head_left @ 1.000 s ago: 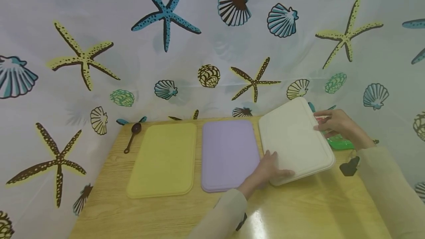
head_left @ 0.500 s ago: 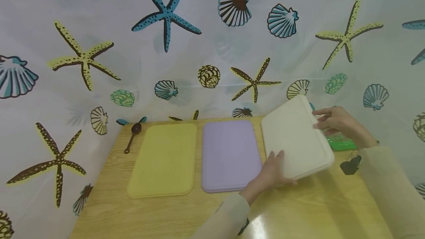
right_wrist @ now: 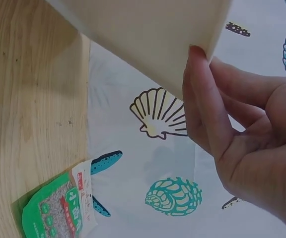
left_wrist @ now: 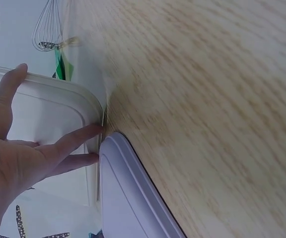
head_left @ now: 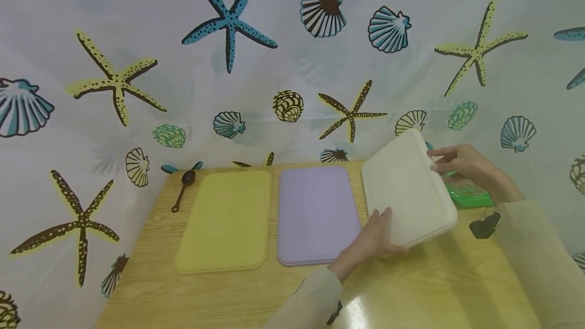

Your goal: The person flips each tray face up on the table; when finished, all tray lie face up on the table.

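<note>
A white cutting board (head_left: 399, 182) leans at the right of the row, its right side raised off the table. My left hand (head_left: 372, 237) holds its near-left corner; in the left wrist view the thumb lies over one edge and spread fingers over the other. My right hand (head_left: 470, 166) pinches the raised right edge; the right wrist view shows the fingers (right_wrist: 202, 94) against the board's underside. Beside the left hand lies a purple cutting board (head_left: 315, 212), flat on the table, and further left a yellow one (head_left: 224, 222).
A dark brown spoon (head_left: 185, 187) lies at the table's back left. Behind the right hand is a green bag (head_left: 470, 197) with printed labels. A wire whisk (left_wrist: 47, 27) appears in the left wrist view. A patterned curtain (head_left: 292, 65) hangs at the table's back edge.
The white board has shifted slightly right and its right side is tilted up a little more. The left hand has moved slightly right with it, while the right hand keeps its pinch.
</note>
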`<control>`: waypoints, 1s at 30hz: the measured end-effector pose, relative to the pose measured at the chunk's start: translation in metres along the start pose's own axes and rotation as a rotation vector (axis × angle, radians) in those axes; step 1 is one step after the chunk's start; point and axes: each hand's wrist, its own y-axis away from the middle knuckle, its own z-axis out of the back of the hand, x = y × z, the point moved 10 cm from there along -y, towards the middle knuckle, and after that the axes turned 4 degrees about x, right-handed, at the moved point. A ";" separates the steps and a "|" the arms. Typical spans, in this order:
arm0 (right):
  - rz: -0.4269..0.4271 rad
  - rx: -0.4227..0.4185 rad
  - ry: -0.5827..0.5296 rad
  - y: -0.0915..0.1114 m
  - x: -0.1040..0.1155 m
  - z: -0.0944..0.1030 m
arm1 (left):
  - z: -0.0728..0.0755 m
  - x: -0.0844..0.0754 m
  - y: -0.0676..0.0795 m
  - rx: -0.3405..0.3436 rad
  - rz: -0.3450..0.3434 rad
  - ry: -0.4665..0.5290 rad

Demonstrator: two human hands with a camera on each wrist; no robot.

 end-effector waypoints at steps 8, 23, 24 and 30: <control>0.016 0.013 -0.017 -0.002 0.009 0.000 | 0.001 -0.007 0.003 -0.019 -0.035 0.012; 0.031 -0.010 -0.116 -0.003 0.021 -0.007 | 0.005 -0.026 0.015 -0.113 -0.094 0.057; 0.031 -0.011 -0.126 -0.004 0.022 -0.008 | 0.006 -0.027 0.016 -0.117 -0.100 0.059; 0.044 -0.002 -0.163 -0.004 0.029 -0.011 | 0.010 -0.036 0.020 -0.140 -0.150 0.130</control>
